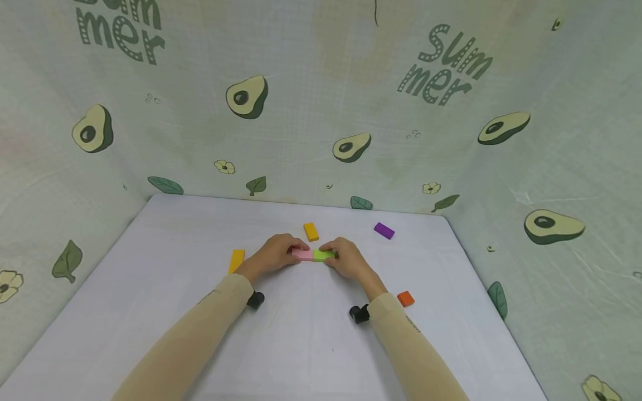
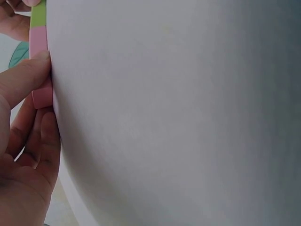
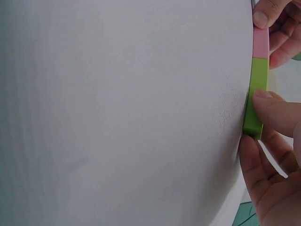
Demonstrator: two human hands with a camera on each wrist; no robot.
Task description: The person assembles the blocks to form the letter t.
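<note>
A pink block [image 1: 303, 254] and a green block [image 1: 323, 255] lie end to end on the white table, their short ends touching. My left hand [image 1: 277, 253] grips the pink block, thumb on its near side and fingers at its far side and outer end. On the green block, my right hand [image 1: 347, 258] has a like hold from the other end. The left wrist view shows the left thumb pressed on the pink block [image 2: 38, 40]. In the right wrist view the right thumb lies against the green block [image 3: 256, 77].
Just beyond the hands lies a yellow block [image 1: 311, 231]. Another yellow block [image 1: 237, 260] is beside the left wrist, partly hidden. A purple block [image 1: 384, 231] sits at the back right, and an orange block [image 1: 405, 299] near the right sleeve. Patterned cloth [image 1: 301, 139] walls the table.
</note>
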